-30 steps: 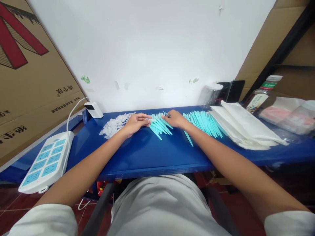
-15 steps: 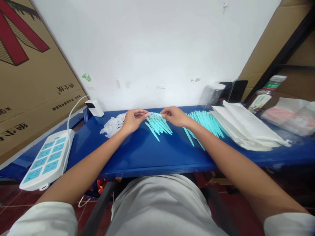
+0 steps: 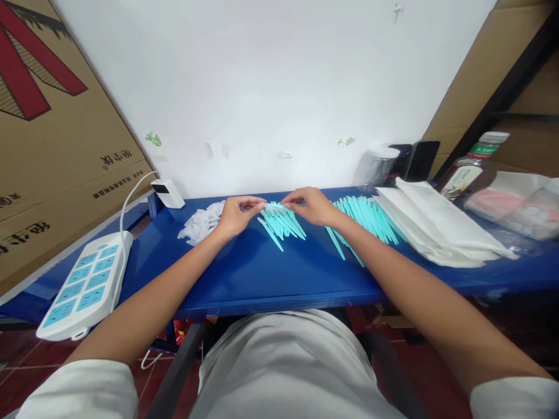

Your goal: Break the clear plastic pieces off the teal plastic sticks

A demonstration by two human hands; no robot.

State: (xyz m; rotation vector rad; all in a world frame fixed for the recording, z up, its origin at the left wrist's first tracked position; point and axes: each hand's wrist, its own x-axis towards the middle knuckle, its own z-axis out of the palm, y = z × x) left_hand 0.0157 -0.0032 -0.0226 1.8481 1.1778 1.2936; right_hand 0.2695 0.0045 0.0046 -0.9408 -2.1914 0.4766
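Note:
My left hand (image 3: 240, 215) pinches the whitish end of a slim turquoise stick (image 3: 276, 206), shaped like an eyebrow razor. A translucent white cap (image 3: 269, 205) seems to be over that end; whether fully seated I cannot tell. My right hand (image 3: 309, 206) has thumb and fingertips closed on the stick's other end. Both hands hold it level over a small pile of turquoise sticks (image 3: 282, 224), several with whitish ends. Left of my left hand lies a heap of translucent white caps (image 3: 201, 224). A larger pile of turquoise sticks (image 3: 367, 218) lies beyond my right forearm.
The blue table (image 3: 271, 279) meets a white wall. A power strip (image 3: 85, 285) and a small white device (image 3: 168, 193) stand left, by a cardboard box (image 3: 65, 145). White packaging sheets (image 3: 441, 227), a jar (image 3: 381, 169) and a bottle (image 3: 467, 169) are on the right.
The cap and the turquoise stick now line up as one nearly straight piece between my hands. My fingers have shifted slightly; the piles look the same.

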